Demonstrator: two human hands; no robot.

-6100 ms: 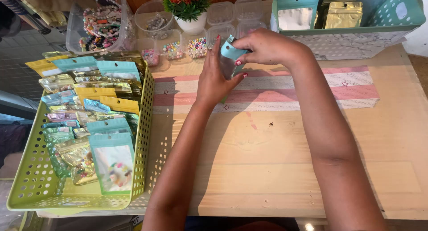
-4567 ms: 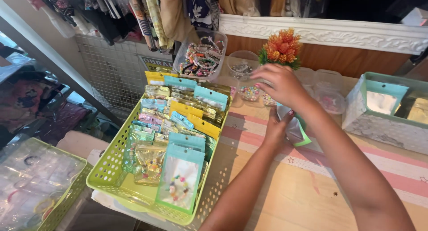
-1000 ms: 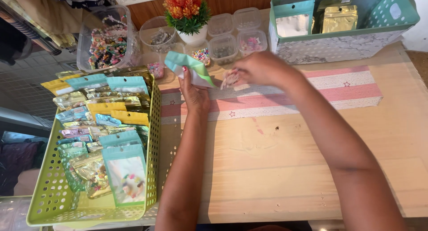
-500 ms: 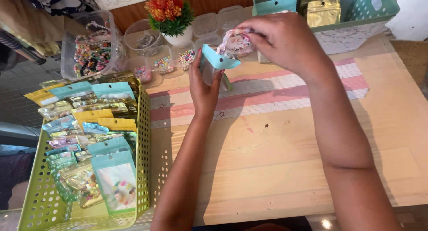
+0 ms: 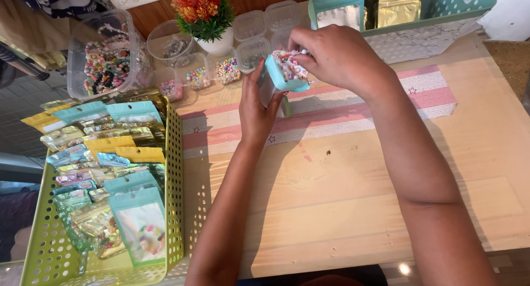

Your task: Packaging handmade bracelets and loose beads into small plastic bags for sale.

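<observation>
Pouch [image 5: 277,83], teal-topped and small, is held upright above the table [image 5: 353,197] in the head view, just in front of the clear bead tubs [image 5: 249,43]. The left hand [image 5: 255,106] wraps its lower body from behind, fingers closed round it. The right hand [image 5: 331,57] pinches a beaded bracelet [image 5: 291,65] at the pouch's open mouth, its fingertips shut on the beads, which sit partly inside the opening.

I judge the pouch light, thin and crinkly (a film that buckles if squeezed), so it is best held by its side edges to keep the mouth open. The bracelet looks light and floppy, likely to snag on the rim.

At left a green basket [image 5: 176,170] holds many filled pouches; a teal bin [image 5: 436,32] stands at upper right beside a potted plant [image 5: 205,15].
</observation>
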